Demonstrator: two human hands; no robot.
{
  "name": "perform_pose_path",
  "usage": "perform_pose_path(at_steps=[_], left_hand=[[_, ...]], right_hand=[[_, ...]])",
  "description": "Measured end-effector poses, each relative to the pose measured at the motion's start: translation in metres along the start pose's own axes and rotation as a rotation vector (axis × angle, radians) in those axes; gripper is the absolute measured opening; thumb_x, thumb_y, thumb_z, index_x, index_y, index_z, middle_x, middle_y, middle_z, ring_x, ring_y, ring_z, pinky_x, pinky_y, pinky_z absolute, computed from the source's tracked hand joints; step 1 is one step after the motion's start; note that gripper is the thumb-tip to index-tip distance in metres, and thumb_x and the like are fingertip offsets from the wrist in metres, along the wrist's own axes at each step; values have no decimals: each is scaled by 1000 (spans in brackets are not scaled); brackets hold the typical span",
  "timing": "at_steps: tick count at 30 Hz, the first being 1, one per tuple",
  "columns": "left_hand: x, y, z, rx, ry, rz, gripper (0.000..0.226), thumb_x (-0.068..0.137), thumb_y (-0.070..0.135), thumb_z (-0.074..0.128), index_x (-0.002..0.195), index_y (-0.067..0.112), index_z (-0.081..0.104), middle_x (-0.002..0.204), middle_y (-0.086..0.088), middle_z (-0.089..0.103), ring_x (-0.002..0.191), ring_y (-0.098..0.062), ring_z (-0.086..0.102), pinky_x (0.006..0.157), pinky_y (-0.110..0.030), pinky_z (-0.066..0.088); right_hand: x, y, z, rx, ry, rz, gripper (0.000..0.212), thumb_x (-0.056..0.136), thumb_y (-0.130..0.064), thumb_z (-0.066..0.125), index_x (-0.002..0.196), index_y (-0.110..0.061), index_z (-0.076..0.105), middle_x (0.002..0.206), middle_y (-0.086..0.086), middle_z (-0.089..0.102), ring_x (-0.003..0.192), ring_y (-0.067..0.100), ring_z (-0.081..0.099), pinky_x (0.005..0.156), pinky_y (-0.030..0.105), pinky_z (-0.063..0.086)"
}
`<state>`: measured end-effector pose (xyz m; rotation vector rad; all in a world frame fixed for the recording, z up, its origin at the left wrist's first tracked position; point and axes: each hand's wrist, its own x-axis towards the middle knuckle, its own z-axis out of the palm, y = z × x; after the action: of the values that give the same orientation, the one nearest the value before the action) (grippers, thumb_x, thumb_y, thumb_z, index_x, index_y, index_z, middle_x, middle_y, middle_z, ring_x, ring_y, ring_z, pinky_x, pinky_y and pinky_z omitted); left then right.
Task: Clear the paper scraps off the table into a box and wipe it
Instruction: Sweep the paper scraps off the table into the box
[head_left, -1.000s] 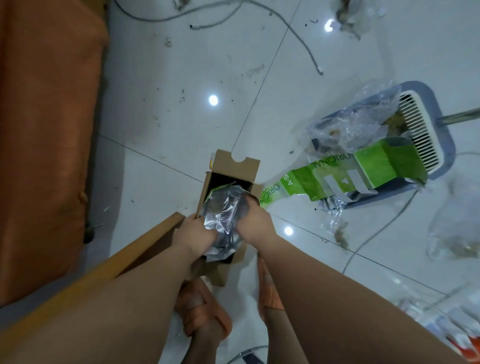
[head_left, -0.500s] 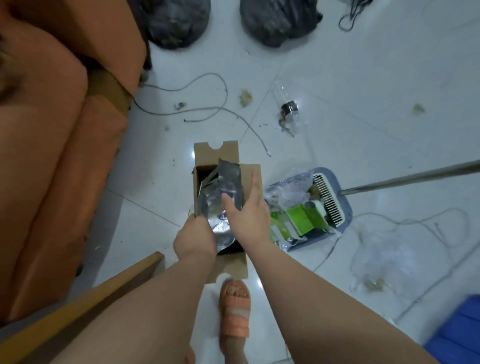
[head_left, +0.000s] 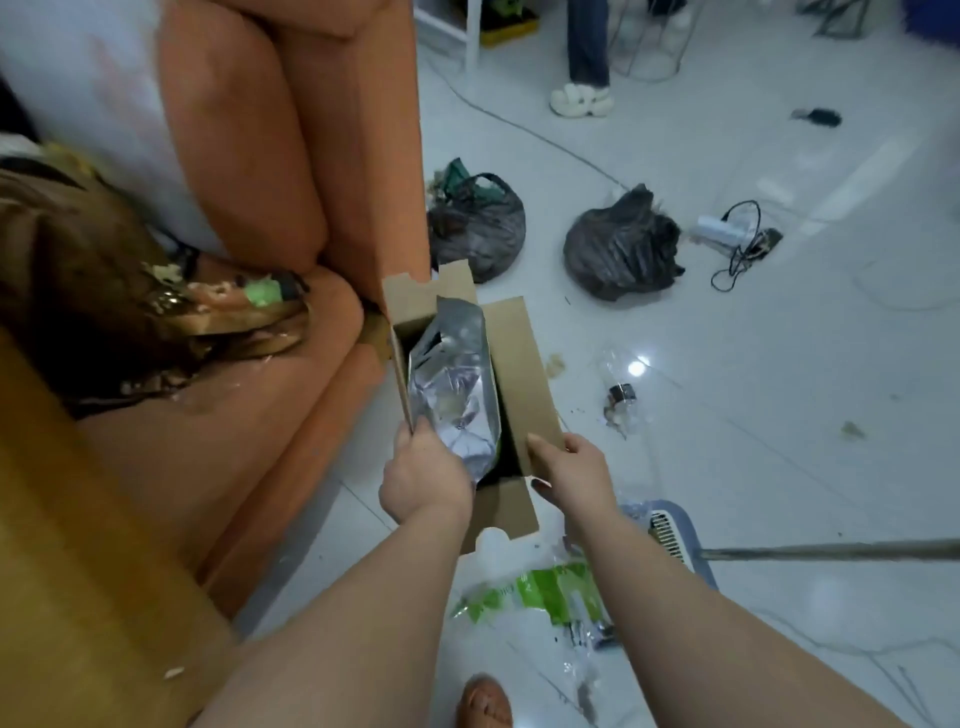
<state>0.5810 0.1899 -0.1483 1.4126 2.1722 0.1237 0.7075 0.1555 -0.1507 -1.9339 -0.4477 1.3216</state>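
The brown cardboard box (head_left: 511, 358) is open with its flaps spread, held above the white floor beside the orange sofa, and a crumpled silver foil bag (head_left: 454, 395) stands tilted inside, sticking out.

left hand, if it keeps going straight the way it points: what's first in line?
Likely the silver foil bag in the cardboard box: the left hand grips the box's left wall, knuckles already against the bag. Depth is unclear.
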Motion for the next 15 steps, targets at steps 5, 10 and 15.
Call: perform_pose_path(at_steps=[5, 10, 15], left_hand=[[8, -6, -73, -200, 50, -129, 36, 88, 7, 40, 121, 15, 53, 123, -10, 52, 108, -34, 56, 82, -38, 44], [0, -23, -133, -294, 93, -193, 36, 89, 11, 45, 124, 15, 52, 124, -10, 51, 110, -32, 55, 86, -38, 44], [-9, -42, -165, -322, 110, -151, 35, 91, 7, 41, 123, 15, 52, 126, -10, 50, 108, -32, 56, 85, -38, 45]], right_hand=[[-35, -47, 28, -26, -246, -26, 18, 81, -22, 69, 96, -15, 62, 93, 5, 68, 79, 17, 64, 77, 34, 50], [-73, -83, 71, -165, -316, 9, 29, 81, -35, 68, 103, -25, 52, 97, 0, 62, 78, 11, 58, 77, 34, 52], [-100, -107, 107, -397, -82, -207, 18, 82, -23, 57, 81, -6, 52, 77, 10, 55, 70, 26, 52, 50, 27, 37]])
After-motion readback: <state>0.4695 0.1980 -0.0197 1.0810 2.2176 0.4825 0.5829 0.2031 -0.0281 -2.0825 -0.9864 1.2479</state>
